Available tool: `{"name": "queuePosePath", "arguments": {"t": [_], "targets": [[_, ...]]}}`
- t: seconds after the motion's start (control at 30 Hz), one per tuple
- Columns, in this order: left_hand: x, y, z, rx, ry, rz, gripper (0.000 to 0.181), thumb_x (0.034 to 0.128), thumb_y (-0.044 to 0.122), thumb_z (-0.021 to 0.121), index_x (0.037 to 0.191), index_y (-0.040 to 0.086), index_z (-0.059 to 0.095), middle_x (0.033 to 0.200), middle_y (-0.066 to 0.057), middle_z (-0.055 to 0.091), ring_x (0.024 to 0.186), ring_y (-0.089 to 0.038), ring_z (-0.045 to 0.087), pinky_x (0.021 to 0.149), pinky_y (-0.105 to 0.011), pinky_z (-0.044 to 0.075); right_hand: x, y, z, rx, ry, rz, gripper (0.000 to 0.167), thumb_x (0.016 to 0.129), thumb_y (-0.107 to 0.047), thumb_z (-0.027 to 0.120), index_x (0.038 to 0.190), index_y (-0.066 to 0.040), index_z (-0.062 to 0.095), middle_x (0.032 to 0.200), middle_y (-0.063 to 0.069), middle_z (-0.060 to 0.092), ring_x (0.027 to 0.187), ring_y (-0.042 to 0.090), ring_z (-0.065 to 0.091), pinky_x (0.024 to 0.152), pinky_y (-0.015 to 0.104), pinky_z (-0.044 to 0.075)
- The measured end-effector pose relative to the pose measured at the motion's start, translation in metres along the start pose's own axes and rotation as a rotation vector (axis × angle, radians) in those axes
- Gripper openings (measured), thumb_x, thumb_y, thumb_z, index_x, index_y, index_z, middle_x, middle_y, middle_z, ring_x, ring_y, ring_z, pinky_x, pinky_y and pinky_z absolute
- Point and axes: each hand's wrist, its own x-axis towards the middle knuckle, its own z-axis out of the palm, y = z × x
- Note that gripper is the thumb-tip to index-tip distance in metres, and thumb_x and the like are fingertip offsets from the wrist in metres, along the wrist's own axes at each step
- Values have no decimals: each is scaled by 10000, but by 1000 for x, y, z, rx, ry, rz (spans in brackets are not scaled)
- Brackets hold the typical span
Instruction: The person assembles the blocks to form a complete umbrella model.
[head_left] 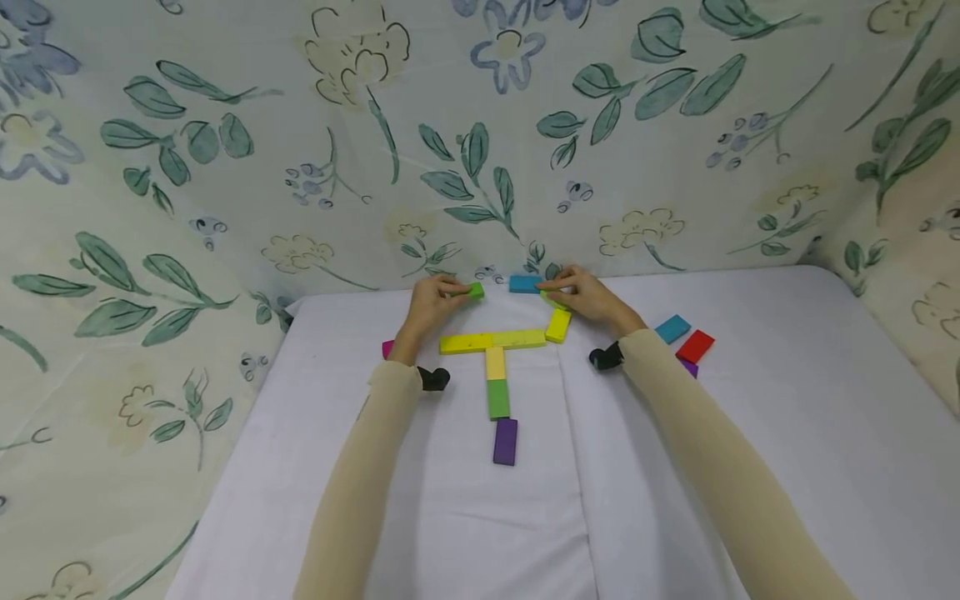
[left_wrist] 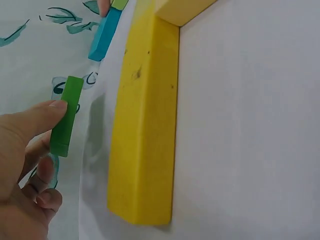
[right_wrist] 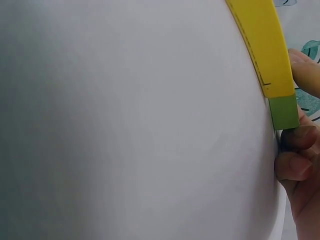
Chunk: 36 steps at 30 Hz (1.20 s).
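And here's the left hand [head_left: 433,307], thumb and fingertips pinching a small green block [head_left: 476,290] near the far edge of the white tabletop [head_left: 300,500], with a gap between it and the blue block [head_left: 525,284] to its right. Over on the right, the right hand [head_left: 581,296] has its fingers around a lime block [head_left: 553,299], right at the blue one's right end, with a short yellow block [head_left: 558,326] slanting just on its near side. Closer in, the left long block [head_left: 465,343] and the right long block [head_left: 519,339], both yellow, run end to end; from their middle a pale yellow block [head_left: 496,363] comes nearward, then a mid-green block [head_left: 498,400], then a dark purple block [head_left: 506,442], slightly askew. Far left, a magenta block [head_left: 387,348] peeks out by the left wrist; out right, a second blue block [head_left: 672,328], a red block [head_left: 695,347] and a half-hidden violet block [head_left: 688,367] bunch beside the right sleeve [head_left: 675,392].
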Motion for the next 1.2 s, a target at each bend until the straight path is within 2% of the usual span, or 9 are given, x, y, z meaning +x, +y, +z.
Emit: {"name": "queuePosePath", "arguments": {"t": [0.2, 0.43, 0.63, 0.93, 1.2], "targets": [[12, 9, 16, 21, -17, -18, 226, 947, 140, 763, 1165, 88, 789, 1263, -123, 699, 1116, -288, 586, 914, -366, 495, 0, 1, -1, 15, -2, 2, 343, 1057, -220, 611, 1390, -160, 664, 1401, 225, 466, 1270, 385, 446, 1089, 574, 379], [16, 16, 26, 10, -3, -45, 209, 943, 122, 765, 1142, 68, 796, 1253, -140, 695, 1149, -300, 589, 924, -374, 490, 3, -1, 2, 28, 6, 6, 335, 1055, -231, 616, 1382, -186, 672, 1384, 206, 480, 1254, 367, 454, 1079, 554, 389], [20, 15, 33, 0, 14, -76, 209, 948, 129, 760, 1146, 73, 795, 1255, -131, 686, 1166, -297, 582, 973, -396, 495, 2, 3, 3, 36, 14, 9, 333, 1054, -220, 618, 1381, -192, 673, 1354, 191, 489, 1224, 343, 454, 1048, 523, 398], [24, 15, 40, 16, 47, -60, 195, 942, 133, 767, 1125, 74, 800, 1295, -141, 676, 1242, -316, 571, 1080, -435, 462, 0, 3, 2, 39, 26, 32, 326, 1050, -232, 625, 1372, -216, 680, 1355, 177, 493, 1223, 339, 453, 1054, 517, 394], [25, 17, 44, 14, 46, -78, 205, 923, 140, 790, 1120, 87, 805, 1268, -127, 683, 1206, -305, 569, 1056, -428, 464, -1, 1, 3, 22, 26, 15, 334, 1051, -220, 623, 1379, -181, 675, 1338, 193, 496, 1198, 340, 460, 1024, 498, 399]]}}
